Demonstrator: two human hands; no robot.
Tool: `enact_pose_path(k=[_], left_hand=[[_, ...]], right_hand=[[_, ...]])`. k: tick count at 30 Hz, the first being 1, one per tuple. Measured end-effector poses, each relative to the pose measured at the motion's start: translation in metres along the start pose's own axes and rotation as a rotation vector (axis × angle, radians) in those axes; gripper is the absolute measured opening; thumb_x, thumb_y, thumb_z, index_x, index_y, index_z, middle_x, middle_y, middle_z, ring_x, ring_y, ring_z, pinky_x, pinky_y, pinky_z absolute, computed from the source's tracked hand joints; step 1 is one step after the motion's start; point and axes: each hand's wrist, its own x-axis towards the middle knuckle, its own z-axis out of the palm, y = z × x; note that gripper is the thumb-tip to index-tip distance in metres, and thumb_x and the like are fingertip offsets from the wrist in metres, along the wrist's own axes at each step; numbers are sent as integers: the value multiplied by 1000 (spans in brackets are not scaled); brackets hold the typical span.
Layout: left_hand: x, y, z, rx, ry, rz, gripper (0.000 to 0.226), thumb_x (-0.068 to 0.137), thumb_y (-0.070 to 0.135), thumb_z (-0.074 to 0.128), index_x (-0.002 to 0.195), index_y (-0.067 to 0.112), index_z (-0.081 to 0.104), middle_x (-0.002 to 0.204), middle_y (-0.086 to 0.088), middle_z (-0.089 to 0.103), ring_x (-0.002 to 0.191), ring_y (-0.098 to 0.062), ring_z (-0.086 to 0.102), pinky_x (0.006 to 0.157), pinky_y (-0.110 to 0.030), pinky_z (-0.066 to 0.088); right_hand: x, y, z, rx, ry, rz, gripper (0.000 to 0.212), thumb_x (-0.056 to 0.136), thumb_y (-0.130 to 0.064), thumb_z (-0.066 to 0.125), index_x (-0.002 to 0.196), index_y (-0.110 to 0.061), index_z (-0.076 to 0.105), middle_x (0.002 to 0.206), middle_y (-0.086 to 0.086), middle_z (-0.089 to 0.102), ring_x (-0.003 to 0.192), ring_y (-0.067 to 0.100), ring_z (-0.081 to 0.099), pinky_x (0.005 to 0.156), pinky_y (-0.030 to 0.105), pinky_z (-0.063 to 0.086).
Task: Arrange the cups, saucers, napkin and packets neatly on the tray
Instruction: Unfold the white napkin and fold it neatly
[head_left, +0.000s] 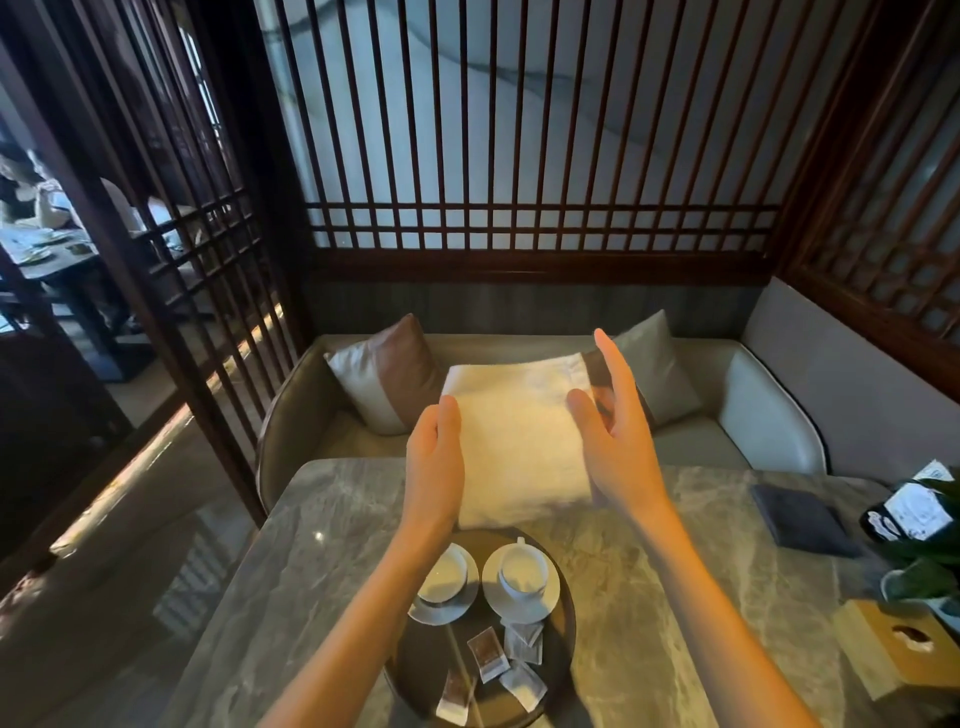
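I hold a folded white napkin up in the air above the far side of the round dark tray. My left hand grips its left edge. My right hand holds the right edge, thumb on the front and fingers stretched up behind. On the tray stand two white cups on saucers: the left cup is partly covered by my left forearm, and the right cup has its handle pointing away. Several small packets lie scattered on the tray's near half.
The tray sits on a grey marble table. On the right are a dark folder, a black holder with sachets, a potted plant and a wooden tissue box. A sofa with cushions stands behind the table.
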Motion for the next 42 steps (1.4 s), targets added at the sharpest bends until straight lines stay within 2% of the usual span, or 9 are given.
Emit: enact_pose_path(k=[3, 5, 8, 11, 15, 20, 26, 36, 42], left_hand=[[0, 1, 4, 9, 52, -12, 30, 103, 37, 40, 73, 39, 43, 76, 19, 46, 72, -1, 47, 65, -14, 35], [5, 2, 6, 56, 23, -8, 30, 102, 42, 35, 75, 36, 46, 76, 18, 45, 68, 0, 45, 65, -15, 36], [14, -2, 7, 144, -75, -98, 29, 100, 48, 36, 102, 23, 50, 97, 5, 55, 81, -5, 52, 73, -25, 41], [13, -3, -5, 63, -188, -131, 43, 94, 44, 56, 130, 35, 35, 116, 10, 52, 97, -14, 61, 70, -23, 53], [14, -1, -30, -48, -486, -122, 62, 79, 30, 75, 126, 50, 40, 121, -1, 60, 104, -24, 68, 76, -32, 61], [11, 3, -36, 13, -527, -31, 41, 83, 14, 74, 108, 44, 64, 116, 14, 58, 101, -5, 66, 72, -19, 58], [10, 0, -31, 152, -468, 66, 38, 85, 8, 71, 109, 37, 64, 115, 14, 59, 105, -10, 62, 69, -13, 55], [16, 1, -22, 303, -252, 254, 35, 87, 17, 70, 119, 28, 63, 113, 15, 63, 103, -5, 62, 83, -14, 55], [16, 3, -21, 389, -342, 237, 37, 87, 19, 70, 116, 38, 58, 104, 28, 58, 98, -1, 61, 70, -4, 52]], right_hand=[[4, -7, 0, -7, 28, -59, 55, 100, -25, 52, 143, -53, 34, 115, -45, 53, 94, 2, 61, 82, 9, 51], [4, -8, 0, 24, 63, -49, 50, 100, -25, 53, 142, -48, 39, 118, -47, 50, 98, -2, 60, 86, 7, 49], [3, -3, -2, 147, 83, 106, 45, 100, -25, 54, 138, -45, 44, 88, -12, 64, 74, 8, 60, 73, 8, 51], [0, 6, -18, 186, -72, 340, 49, 95, -30, 62, 136, -50, 43, 85, 22, 60, 75, 19, 66, 93, 27, 55], [5, 13, -45, 229, -377, 347, 63, 78, -20, 81, 129, -47, 55, 120, -8, 66, 103, 14, 69, 87, 30, 59], [14, 8, -56, -65, -572, 218, 55, 78, -21, 81, 118, -51, 58, 109, -36, 58, 104, -7, 59, 81, 12, 53], [19, 6, -52, -236, -445, 281, 40, 74, -21, 84, 103, -40, 65, 110, -18, 61, 102, 11, 63, 88, 29, 56], [11, -1, -37, -89, -346, 205, 55, 78, -14, 80, 115, -49, 58, 123, -15, 59, 106, 9, 62, 74, 14, 56], [12, 0, -35, 37, -168, 274, 36, 85, -15, 75, 118, -30, 69, 131, -11, 62, 121, 19, 58, 104, 44, 49]])
